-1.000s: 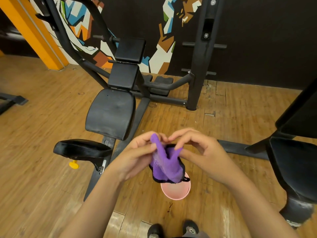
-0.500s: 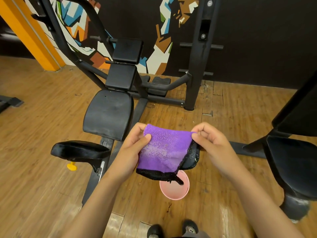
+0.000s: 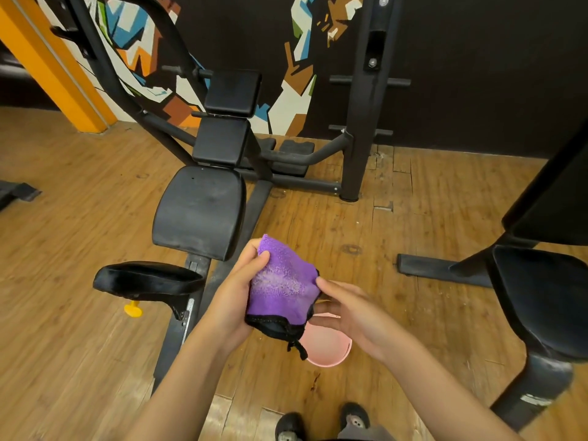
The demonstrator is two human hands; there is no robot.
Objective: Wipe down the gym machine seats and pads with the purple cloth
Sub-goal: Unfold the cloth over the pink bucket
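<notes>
The fuzzy purple cloth with black edging (image 3: 281,283) hangs crumpled at lower centre, its top corner pinched in my left hand (image 3: 235,300) and its right edge held by my right hand (image 3: 346,308). The black padded seat (image 3: 199,213) lies left of centre, with black back pads (image 3: 221,141) stacked above it. Another black seat (image 3: 541,297) sits at the right edge.

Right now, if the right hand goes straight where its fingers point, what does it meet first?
The purple cloth: the right hand points left at its edge, seemingly touching it. Beyond lies the left hand.
</notes>
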